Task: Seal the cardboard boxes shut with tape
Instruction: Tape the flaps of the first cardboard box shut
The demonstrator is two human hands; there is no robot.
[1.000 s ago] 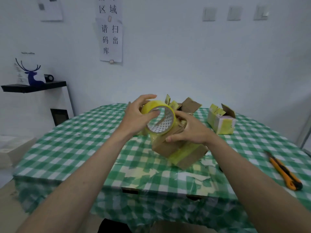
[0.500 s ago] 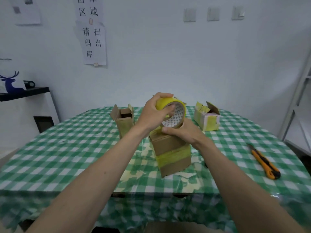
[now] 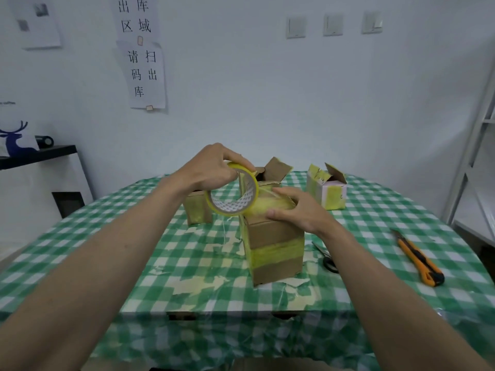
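Gripping the yellow tape roll [image 3: 232, 192] from above, left hand [image 3: 211, 170] holds it at the top edge of the upright cardboard box [image 3: 273, 236] mid-table. Right hand [image 3: 297, 207] lies flat, pressing the box's taped top. Two open-flapped boxes [image 3: 327, 190] stand behind; orange utility knife [image 3: 419, 259] lies on the checked tablecloth [image 3: 134, 236], right.

Centre crowded, left side open

Left tablecloth [image 3: 107, 236] lies bare; boxes [image 3: 274, 247] cluster mid-table, scissors [image 3: 325, 257] just right of the near box, knife [image 3: 417, 257] well apart on the right.
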